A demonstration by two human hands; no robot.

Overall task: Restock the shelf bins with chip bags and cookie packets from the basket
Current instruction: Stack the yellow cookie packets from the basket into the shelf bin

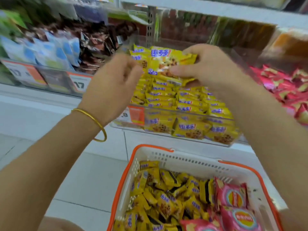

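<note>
My right hand (206,67) grips a bunch of yellow cookie packets (165,62) above the clear shelf bin (221,142), which holds rows of the same yellow packets. My left hand (113,84), with a gold bangle on the wrist, pinches the left edge of that bunch with curled fingers. Below the shelf stands a white basket with an orange rim (183,157). It holds many yellow cookie packets (166,197) and pink chip bags (233,197) at its right side.
A bin of pink chip bags (286,87) sits to the right of the yellow bin. Blue-white packets (50,52) and brown packets (95,42) fill bins at the left, with orange price tags (35,74) in front. Another shelf (216,9) hangs overhead. Pale floor tiles lie at the left.
</note>
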